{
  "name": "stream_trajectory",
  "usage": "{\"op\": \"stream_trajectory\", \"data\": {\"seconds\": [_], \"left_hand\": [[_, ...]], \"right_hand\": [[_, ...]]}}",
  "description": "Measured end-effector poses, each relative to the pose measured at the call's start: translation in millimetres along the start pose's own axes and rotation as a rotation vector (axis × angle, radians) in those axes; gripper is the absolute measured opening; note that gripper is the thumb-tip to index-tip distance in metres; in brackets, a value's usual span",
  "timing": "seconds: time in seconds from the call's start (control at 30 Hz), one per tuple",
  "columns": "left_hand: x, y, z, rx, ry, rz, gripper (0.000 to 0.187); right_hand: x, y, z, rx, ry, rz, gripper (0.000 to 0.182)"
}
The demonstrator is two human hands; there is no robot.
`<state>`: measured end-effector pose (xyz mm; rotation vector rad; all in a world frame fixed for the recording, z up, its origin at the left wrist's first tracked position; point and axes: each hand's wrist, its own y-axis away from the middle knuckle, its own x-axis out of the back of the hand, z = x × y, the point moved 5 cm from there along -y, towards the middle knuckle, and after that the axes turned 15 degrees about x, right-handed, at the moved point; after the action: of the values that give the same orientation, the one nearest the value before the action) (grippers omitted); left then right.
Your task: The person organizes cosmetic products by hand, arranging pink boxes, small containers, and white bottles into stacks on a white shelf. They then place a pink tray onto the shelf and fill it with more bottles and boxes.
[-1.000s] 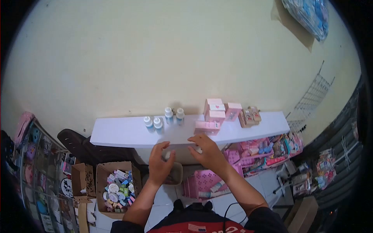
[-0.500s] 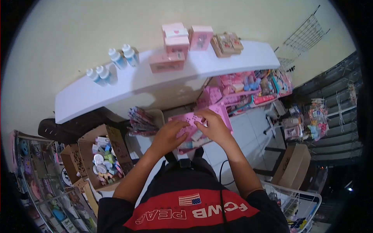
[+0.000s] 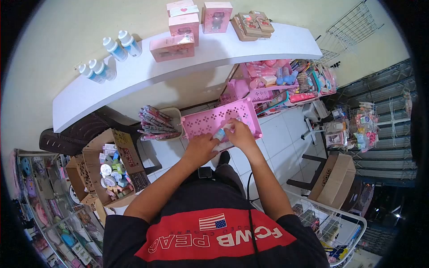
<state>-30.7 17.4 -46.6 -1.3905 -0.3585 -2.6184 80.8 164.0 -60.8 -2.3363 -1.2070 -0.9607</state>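
A pink basket (image 3: 206,120) with cut-out flower shapes is in front of my body, below the white shelf. Over its near side, my left hand (image 3: 202,147) is closed on the left end of a small white and blue item (image 3: 219,134). The fingers of my right hand (image 3: 240,134) are closed on the same item's right end. Print on the item is too small to read. Parts of the basket's inside are hidden behind my hands.
A white shelf (image 3: 156,71) carries bottles (image 3: 129,43) and pink boxes (image 3: 172,47). Left are a bin of wrapped sticks (image 3: 154,123) and a cardboard box of small goods (image 3: 131,160). Pink baskets (image 3: 270,94) stand behind right; a wire basket (image 3: 333,210) is near right.
Both hands were apart with spread fingers over the basket; now they have come together on the small white and blue item. The view has shifted, and the shelf appears higher.
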Motion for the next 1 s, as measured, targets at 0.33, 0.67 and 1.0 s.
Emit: {"op": "stream_trajectory", "data": {"seconds": [0.33,0.67,1.0], "left_hand": [[-16.4,2.9,-8.0,0.048,-0.019,-0.036,0.034],[-15.9,9.4,-5.0,0.016,0.020,0.053,0.036],[17.2,31.2,-29.9,0.198,0.425,0.228,0.040]], "right_hand": [[-14.7,-10.2,17.5,-0.264,0.090,0.017,0.048],[-18.3,-10.0,23.3,-0.219,-0.146,0.186,0.034],[-18.5,1.7,-20.2,0.122,-0.284,0.174,0.031]]}}
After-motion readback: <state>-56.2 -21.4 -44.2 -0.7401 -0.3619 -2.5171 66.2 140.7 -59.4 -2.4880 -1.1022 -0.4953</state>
